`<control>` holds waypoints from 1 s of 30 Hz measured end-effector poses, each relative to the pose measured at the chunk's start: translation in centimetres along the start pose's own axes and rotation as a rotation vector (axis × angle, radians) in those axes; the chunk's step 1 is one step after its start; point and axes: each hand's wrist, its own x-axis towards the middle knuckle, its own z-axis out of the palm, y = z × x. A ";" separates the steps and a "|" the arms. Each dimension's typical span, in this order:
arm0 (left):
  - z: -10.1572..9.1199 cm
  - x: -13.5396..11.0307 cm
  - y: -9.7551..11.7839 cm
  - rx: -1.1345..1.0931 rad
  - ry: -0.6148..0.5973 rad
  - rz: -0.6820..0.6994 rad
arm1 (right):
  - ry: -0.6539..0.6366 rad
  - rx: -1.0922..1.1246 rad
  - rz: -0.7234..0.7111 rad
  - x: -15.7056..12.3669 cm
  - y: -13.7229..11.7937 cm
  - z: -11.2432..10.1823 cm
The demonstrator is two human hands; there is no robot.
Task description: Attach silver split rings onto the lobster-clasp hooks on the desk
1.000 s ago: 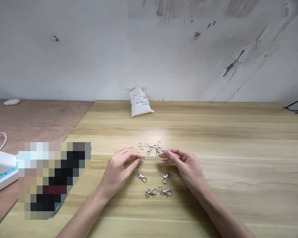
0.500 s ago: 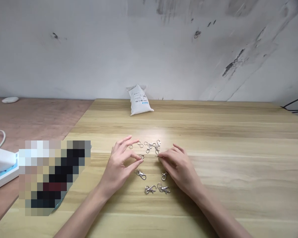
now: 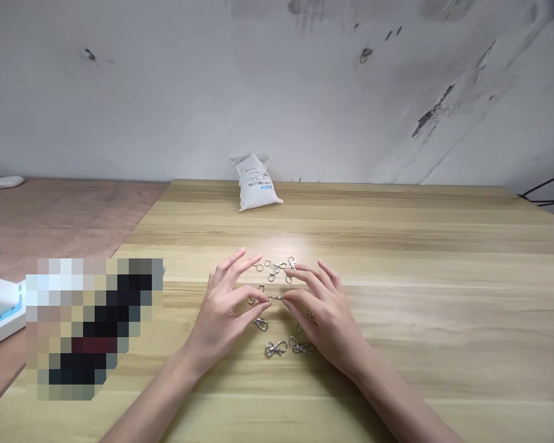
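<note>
My left hand (image 3: pixel 221 307) is closed in a pinch of thumb and forefinger at a small metal ring (image 3: pixel 270 299), its other fingers spread. Facing it, my right hand (image 3: pixel 325 314) pinches a thin silver swivel clasp (image 3: pixel 279 298), seen nearly edge-on; ring and clasp meet between the fingertips, and whether they are joined is too small to tell. Below lie two swivel clasps with rings, a left one (image 3: pixel 276 349) and a right one (image 3: pixel 301 346). Another clasp (image 3: pixel 261 323) lies under my left fingers. Beyond the hands are loose rings (image 3: pixel 259 267) and a cluster of clasps (image 3: pixel 277 269).
A white labelled plastic packet (image 3: pixel 257 184) lies at the back of the wooden table (image 3: pixel 443 277), near the wall. On the left are a blurred-out object (image 3: pixel 101 326), a power strip (image 3: pixel 4 326) with a white plug, and a white oval item (image 3: pixel 7 182). Black cables (image 3: pixel 545 191) show at right.
My right hand has moved left with the clasp, bringing it to my left fingertips. My left thumb and forefinger have closed at the ring. The view has shifted slightly.
</note>
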 end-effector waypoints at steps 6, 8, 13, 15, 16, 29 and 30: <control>0.1 0.0 0.0 0.068 -0.003 0.013 | 0.012 -0.001 -0.031 0.0 -0.3 -0.2; 0.1 -0.1 0.0 0.092 -0.002 0.034 | 0.015 -0.025 -0.057 0.0 -0.5 -0.2; 0.4 -0.3 0.0 0.129 -0.007 0.040 | 0.002 -0.086 -0.157 -0.1 -0.6 0.0; 0.5 -0.4 -0.1 0.130 -0.017 0.032 | -0.031 -0.097 -0.187 0.0 -0.4 -0.1; 0.5 -0.4 -0.1 0.127 -0.025 0.028 | -0.049 -0.101 -0.196 0.0 -0.4 -0.1; -0.7 -0.1 -0.9 -0.012 -0.105 0.080 | -0.025 -0.078 -0.169 0.1 -0.5 -0.3; -0.8 -0.1 -0.9 -0.049 -0.125 0.065 | -0.021 -0.072 -0.162 0.2 -0.5 -0.3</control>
